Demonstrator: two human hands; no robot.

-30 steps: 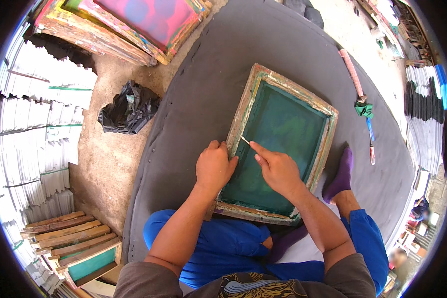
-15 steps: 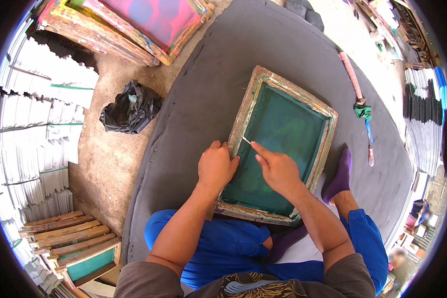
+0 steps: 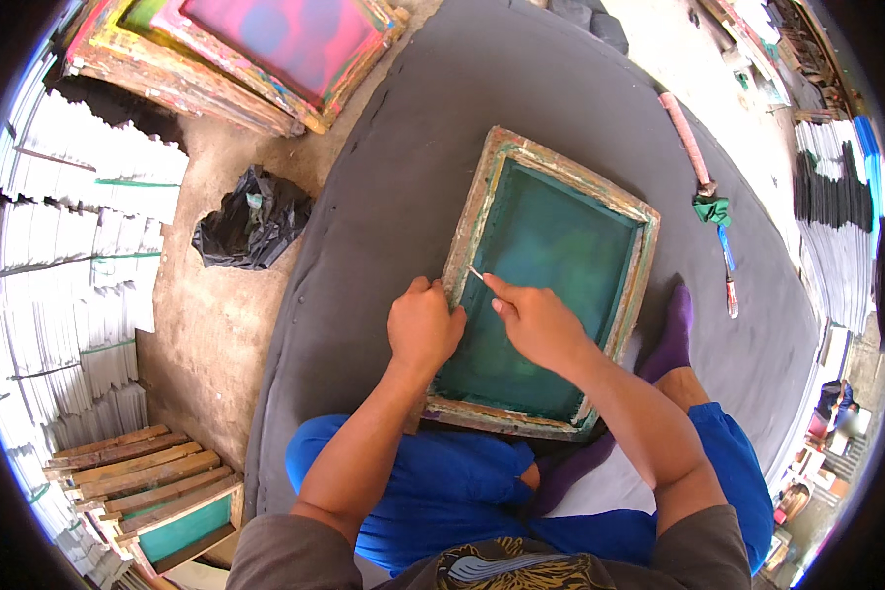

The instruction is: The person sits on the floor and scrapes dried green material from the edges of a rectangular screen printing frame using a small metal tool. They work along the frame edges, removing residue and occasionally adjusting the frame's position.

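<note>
Brace the frame (image 3: 574,179), your left hand (image 3: 425,323) gripping at nine o'clock. Lightly steer the stick (image 3: 476,273) your right hand (image 3: 539,323) pinches.

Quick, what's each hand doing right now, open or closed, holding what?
Left hand: closed over the left side of the frame.
Right hand: closed, pinching a thin pale stick.

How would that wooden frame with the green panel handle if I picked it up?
The wooden frame should stay stiff, given its thick bars. The green panel spans it like a flat sheet, so a hard poke might damage it. The broad, low shape makes rolling unlikely.
</note>
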